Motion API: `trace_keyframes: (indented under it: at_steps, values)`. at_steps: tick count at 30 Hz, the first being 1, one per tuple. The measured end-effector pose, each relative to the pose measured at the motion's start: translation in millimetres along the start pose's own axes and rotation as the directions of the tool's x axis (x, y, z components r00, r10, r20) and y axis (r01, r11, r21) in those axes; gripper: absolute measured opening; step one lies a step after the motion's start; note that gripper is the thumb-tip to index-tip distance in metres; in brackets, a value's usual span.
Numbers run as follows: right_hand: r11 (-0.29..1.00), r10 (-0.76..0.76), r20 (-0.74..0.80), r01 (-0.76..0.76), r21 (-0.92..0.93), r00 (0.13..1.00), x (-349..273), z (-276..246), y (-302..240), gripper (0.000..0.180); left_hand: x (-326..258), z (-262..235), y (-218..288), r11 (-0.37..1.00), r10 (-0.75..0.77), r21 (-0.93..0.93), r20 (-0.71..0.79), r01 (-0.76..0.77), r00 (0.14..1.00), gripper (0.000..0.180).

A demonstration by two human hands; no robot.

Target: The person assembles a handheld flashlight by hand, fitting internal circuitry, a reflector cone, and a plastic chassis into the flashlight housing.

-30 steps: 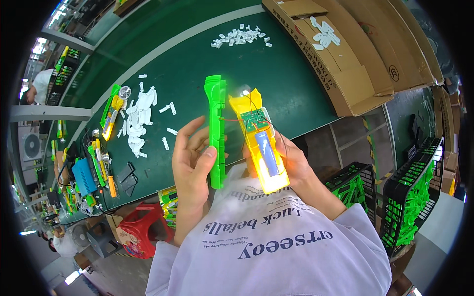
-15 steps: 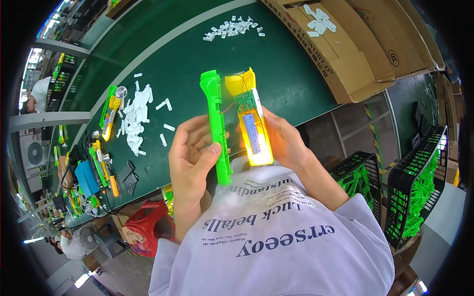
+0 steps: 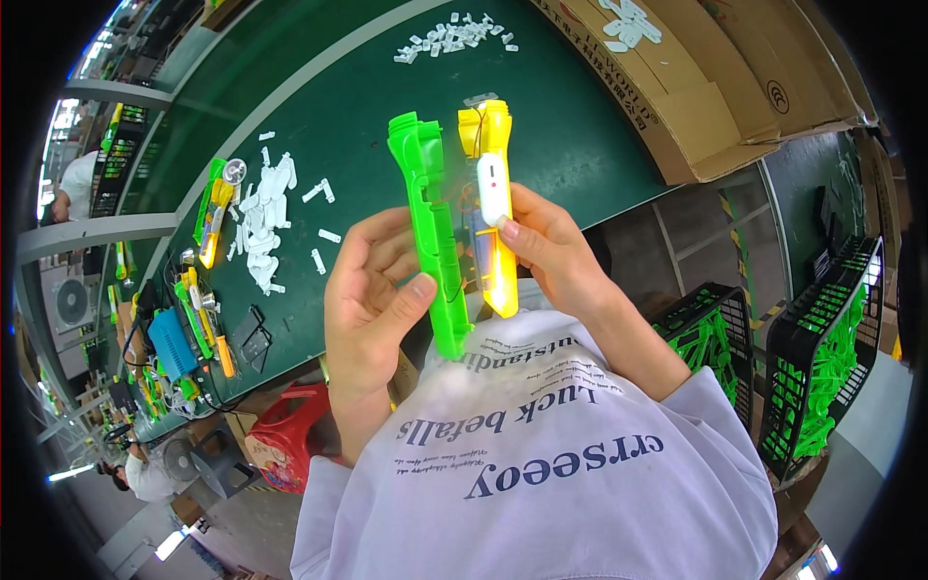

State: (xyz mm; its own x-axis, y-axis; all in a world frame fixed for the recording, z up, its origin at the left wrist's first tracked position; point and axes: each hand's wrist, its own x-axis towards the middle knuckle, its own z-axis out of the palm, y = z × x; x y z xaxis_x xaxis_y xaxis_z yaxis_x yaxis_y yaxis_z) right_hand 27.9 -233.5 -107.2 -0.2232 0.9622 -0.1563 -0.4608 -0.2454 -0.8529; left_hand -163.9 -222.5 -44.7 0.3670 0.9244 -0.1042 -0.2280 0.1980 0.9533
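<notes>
My left hand [image 3: 372, 290] grips a green plastic flashlight half-shell [image 3: 422, 184] by its lower part, its notched inner edge turned to the right. In my right hand [image 3: 551, 237] is a yellow flashlight half [image 3: 500, 280], held upright with its lower part glowing. A white switch plate [image 3: 494, 184] sits on its side, with my right thumb at the plate's lower end. Part of a bluish battery [image 3: 480, 246] and thin wires show along its inner side. The two halves are side by side, with a gap between them.
White plastic pieces lie in a pile [image 3: 261, 227] and a far cluster [image 3: 454, 39] on the green table [image 3: 338, 106]. A cardboard box [image 3: 696, 126] stands at the right. Black crates [image 3: 817, 333] hold green parts. Flashlights, a blue device [image 3: 172, 343] and a red stool [image 3: 285, 435] are at the left.
The yellow half has turned in my right hand, bringing its white switch plate into view and mostly hiding the circuit board. My right thumb now presses beside the plate. The green half has tilted slightly.
</notes>
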Motion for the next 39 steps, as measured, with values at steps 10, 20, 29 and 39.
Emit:
trace_keyframes:
  at_steps: [10, 20, 29, 39]
  values:
    - [0.936, -0.047, 0.2, -0.027, 0.351, 0.979, -1, -15, 5, 0.054, 4, 3, -12, 0.995, -0.064, -0.076, 0.002, 0.064, 0.998, 0.053]
    - [0.967, -0.028, 0.172, -0.016, 0.252, 0.985, 3, -14, 0, 0.057, 4, 4, -6, 0.999, -0.028, -0.021, 0.023, 0.029, 0.999, 0.057]
    - [0.991, 0.074, 0.07, -0.082, 0.106, 0.995, 2, -8, -6, 0.051, 1, 15, 2, 0.997, -0.053, 0.048, -0.025, 0.054, 0.998, 0.063]
    - [0.993, 0.08, 0.053, -0.085, 0.085, 0.995, 0, -10, -4, 0.045, 5, 14, -17, 0.987, 0.001, 0.161, -0.119, 0.018, 0.993, 0.064]
